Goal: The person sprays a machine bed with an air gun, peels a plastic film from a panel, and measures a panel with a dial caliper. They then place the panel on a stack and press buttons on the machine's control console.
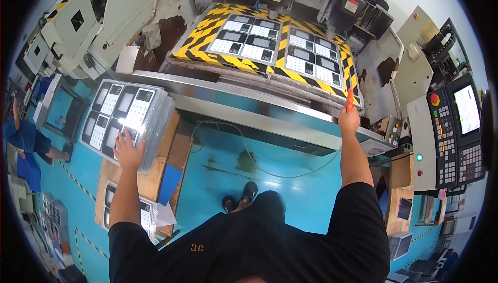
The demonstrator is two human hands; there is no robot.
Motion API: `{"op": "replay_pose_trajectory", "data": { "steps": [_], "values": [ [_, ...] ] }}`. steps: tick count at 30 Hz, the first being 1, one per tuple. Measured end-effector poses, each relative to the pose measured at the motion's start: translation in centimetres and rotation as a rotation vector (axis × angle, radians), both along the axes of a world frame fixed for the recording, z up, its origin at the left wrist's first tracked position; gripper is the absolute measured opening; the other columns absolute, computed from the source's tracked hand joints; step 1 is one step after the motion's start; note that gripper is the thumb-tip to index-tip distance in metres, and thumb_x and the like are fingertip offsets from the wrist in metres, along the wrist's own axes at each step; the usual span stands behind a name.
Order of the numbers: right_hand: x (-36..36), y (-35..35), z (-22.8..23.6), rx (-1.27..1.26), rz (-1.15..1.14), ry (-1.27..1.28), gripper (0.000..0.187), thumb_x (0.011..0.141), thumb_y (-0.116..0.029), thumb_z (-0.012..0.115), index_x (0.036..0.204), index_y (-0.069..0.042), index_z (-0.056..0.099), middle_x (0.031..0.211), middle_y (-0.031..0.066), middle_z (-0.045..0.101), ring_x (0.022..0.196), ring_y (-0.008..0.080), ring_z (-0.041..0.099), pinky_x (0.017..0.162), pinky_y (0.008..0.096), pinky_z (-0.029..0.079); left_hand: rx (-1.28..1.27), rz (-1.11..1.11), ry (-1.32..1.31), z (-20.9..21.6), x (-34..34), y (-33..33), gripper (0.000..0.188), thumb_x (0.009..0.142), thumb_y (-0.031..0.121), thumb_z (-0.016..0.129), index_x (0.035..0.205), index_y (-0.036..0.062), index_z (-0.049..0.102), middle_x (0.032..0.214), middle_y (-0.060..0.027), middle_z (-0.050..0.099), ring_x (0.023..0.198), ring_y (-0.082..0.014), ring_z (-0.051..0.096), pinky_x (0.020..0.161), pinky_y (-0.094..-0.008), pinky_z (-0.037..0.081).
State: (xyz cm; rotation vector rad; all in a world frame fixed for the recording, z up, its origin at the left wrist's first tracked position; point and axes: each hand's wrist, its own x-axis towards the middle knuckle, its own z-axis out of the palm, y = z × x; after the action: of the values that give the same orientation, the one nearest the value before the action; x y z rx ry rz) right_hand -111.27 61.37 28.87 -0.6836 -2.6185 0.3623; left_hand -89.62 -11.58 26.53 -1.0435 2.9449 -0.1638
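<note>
My left hand (pixel 128 150) rests with spread fingers on the top sheet of a stack of clear plastic sheets (pixel 155 122). Printed on that sheet are black-and-white keypad panels (pixel 125 101). In my right hand (pixel 349 120), closed at the front edge of the machine bed, is a slim orange tool (pixel 350 98) pointing away from me; its kind is not clear. Two similar panel sheets (pixel 244 38) (pixel 313 57) lie side by side on the bed, which is covered with yellow-and-black striped tape (pixel 199 34).
The stack stands on a wooden bench (pixel 108 171), with more panels (pixel 148 215) nearer me. A pale hose (pixel 270 173) loops above the blue floor. Spindle heads (pixel 345 10) hang over the bed. At right is a control panel (pixel 441 132). Another person (pixel 31 135) is at far left.
</note>
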Motion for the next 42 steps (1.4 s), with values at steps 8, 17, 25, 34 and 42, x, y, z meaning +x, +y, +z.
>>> {"op": "replay_pose_trajectory", "data": {
  "steps": [8,17,25,34,42],
  "values": [
    [0.1,-0.1,0.1,0.002,0.002,0.019,0.031,0.089,-0.033,0.058,0.096,-0.003,0.061,0.096,0.0224,0.068,0.091,0.0420,0.065,0.080,0.0505,0.050,0.003,0.013,-0.002,0.3,-0.1,0.3,0.087,0.086,0.061,0.055,0.154,0.0173,0.024,0.160,-0.0153,0.022,0.148,-0.0354,0.018,0.117,-0.0555,0.016],
    [0.6,-0.2,-0.1,-0.003,0.012,0.042,0.032,0.088,-0.033,0.058,0.096,-0.002,0.061,0.094,0.0234,0.067,0.091,0.0430,0.064,0.080,0.0507,0.050,0.007,-0.022,0.062,-0.3,0.6,0.0,0.086,0.085,0.057,0.057,0.152,0.0122,0.028,0.157,-0.0195,0.025,0.147,-0.0384,0.020,0.116,-0.0579,0.017],
    [1.5,-0.3,-0.9,0.001,0.008,0.061,0.033,0.088,-0.032,0.058,0.097,-0.001,0.061,0.096,0.0235,0.067,0.092,0.0432,0.064,0.081,0.0509,0.050,0.015,-0.023,0.055,-0.8,1.1,-0.2,0.086,0.086,0.057,0.057,0.152,0.0121,0.028,0.158,-0.0195,0.024,0.147,-0.0384,0.019,0.116,-0.0576,0.018],
    [3.4,-1.3,-1.4,-0.007,-0.002,0.035,0.033,0.088,-0.032,0.057,0.097,-0.001,0.061,0.097,0.0234,0.067,0.093,0.0429,0.064,0.083,0.0515,0.049,0.004,0.023,0.000,-1.5,2.2,-0.1,0.084,0.087,0.059,0.054,0.155,0.0186,0.023,0.160,-0.0140,0.021,0.148,-0.0350,0.018,0.113,-0.0639,0.016],
    [5.5,-1.9,-2.2,-0.033,-0.022,0.047,0.034,0.087,-0.033,0.056,0.097,0.000,0.062,0.098,0.0238,0.067,0.093,0.0437,0.063,0.084,0.0520,0.049,0.022,-0.013,0.049,-2.9,3.5,-0.7,0.085,0.086,0.058,0.055,0.153,0.0138,0.028,0.159,-0.0169,0.023,0.147,-0.0376,0.019,0.113,-0.0645,0.017]
  ]
}}
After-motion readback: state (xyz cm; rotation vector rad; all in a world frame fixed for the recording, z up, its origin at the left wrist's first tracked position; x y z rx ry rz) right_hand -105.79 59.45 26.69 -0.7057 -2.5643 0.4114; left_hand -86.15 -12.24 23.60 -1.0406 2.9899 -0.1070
